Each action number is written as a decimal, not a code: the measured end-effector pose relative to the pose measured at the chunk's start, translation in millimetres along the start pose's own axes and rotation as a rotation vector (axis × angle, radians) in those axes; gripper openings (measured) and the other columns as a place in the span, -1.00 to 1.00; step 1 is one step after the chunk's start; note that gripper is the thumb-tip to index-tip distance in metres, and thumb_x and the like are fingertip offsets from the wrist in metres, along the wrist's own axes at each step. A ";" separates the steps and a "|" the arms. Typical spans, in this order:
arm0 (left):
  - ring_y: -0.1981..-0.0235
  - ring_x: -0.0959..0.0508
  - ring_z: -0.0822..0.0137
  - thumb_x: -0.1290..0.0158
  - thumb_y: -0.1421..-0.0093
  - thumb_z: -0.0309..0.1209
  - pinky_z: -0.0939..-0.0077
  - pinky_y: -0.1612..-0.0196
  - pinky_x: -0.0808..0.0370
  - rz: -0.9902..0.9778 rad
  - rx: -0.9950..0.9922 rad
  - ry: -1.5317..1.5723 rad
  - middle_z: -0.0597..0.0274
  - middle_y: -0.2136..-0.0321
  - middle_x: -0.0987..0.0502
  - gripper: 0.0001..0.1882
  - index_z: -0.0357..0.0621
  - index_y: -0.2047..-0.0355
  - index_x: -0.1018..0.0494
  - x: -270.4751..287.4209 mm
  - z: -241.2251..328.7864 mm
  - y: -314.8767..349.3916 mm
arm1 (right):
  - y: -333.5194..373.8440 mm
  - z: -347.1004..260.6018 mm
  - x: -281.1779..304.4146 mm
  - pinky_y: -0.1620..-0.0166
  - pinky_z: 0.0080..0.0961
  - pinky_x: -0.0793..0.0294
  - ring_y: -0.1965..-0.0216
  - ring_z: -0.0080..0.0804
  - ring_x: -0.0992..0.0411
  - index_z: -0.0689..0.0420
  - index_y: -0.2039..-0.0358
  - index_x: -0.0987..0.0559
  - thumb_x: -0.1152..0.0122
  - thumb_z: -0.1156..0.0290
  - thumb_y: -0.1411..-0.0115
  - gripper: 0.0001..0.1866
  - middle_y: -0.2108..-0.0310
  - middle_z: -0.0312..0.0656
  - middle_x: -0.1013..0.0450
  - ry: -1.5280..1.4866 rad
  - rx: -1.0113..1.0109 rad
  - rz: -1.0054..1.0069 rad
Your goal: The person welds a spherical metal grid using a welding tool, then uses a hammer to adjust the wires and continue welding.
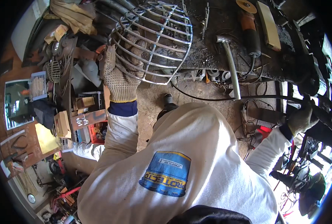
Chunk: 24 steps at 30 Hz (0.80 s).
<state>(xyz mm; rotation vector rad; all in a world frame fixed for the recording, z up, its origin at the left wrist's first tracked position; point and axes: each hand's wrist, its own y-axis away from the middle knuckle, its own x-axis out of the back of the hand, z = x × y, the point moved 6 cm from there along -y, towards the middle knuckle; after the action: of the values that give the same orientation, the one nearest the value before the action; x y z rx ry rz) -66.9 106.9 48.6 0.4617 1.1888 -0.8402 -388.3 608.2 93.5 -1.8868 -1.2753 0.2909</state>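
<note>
At desk (225, 22) edge: your gloved left hand (118, 74), fingers curled round lower-left rim of wire guard (154, 41); dome lies up-right of grip. Right hand (302, 119) well apart, closed on dark bar (324, 114).

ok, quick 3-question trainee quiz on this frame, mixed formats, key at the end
1. True or false: the left hand grips the round wire guard at its rim.
2. Multiple choice: what lies on the dark workbench right of the wire guard? A) a hammer with a metal handle B) a paint can C) a saw
3. Short answer: what do both hands wear, and what does the right hand close on?

Key
1. True; its fingers are wrapped through the wires.
2. A, the hammer; an angle grinder lies beside it.
3. Knitted work gloves; the right hand grips the dark bench edge, by a black cable.
</note>
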 end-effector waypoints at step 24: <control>0.05 -0.60 -0.02 0.01 -0.33 -0.30 -0.02 0.07 -0.64 -0.075 0.368 0.141 -0.05 -0.01 -0.54 -0.64 -0.20 -0.07 -0.45 27.1 59.7 -64.0 | 248.0 -168.1 -19.4 0.43 -0.60 -0.58 0.51 -0.53 -0.51 0.20 -0.05 -0.41 -0.21 0.51 -0.21 -0.61 0.30 -0.17 -0.52 -0.490 -0.642 -0.136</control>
<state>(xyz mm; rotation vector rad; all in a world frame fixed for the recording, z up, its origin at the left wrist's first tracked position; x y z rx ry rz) -76.1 15.8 50.0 0.7909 1.1886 -1.1128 -133.4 470.7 14.2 -2.3273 -1.9989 0.3063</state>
